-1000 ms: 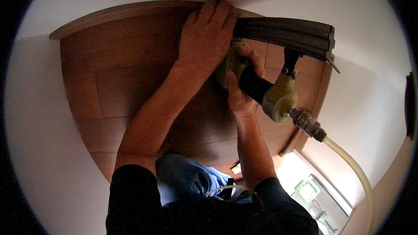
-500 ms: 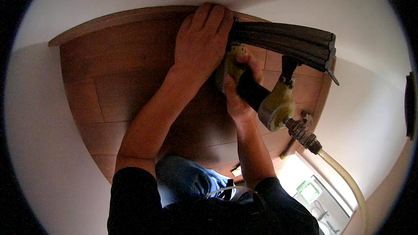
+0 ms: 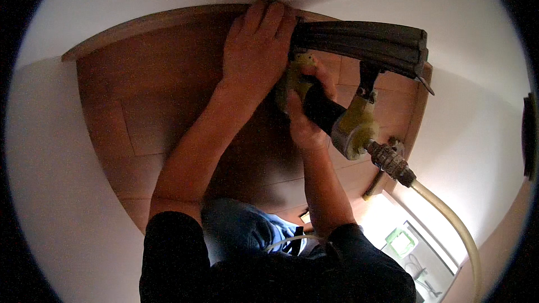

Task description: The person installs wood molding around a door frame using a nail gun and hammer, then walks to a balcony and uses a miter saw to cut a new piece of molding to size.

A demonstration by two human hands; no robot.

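Observation:
A strip of wooden baseboard (image 3: 151,22) runs along the foot of the far white wall. My left hand (image 3: 255,50) lies over it, the fingers bent across its top edge and pressed together near the wall. My right hand (image 3: 311,101) is closed round the black grip of an air nail gun (image 3: 355,129), yellowish green and worn. The gun's long dark magazine (image 3: 359,40) points right, and its nose end is close beside my left fingers, against the baseboard. The exact contact at the nose is hidden behind my hand. A pale air hose (image 3: 446,205) leaves the gun's handle through a metal coupling.
Reddish-brown wood planks (image 3: 151,123) cover the floor below my arms. To the right, near the right-hand baseboard, lies a hammer (image 3: 373,185). Beyond it is a bright area with a green-and-white object (image 3: 402,241) and cables. My blue-clad knee (image 3: 236,224) is underneath me.
The nail gun and both hands have shifted very slightly up and to the left in the picture. The hose has swung a little to the right. Both holds are the same.

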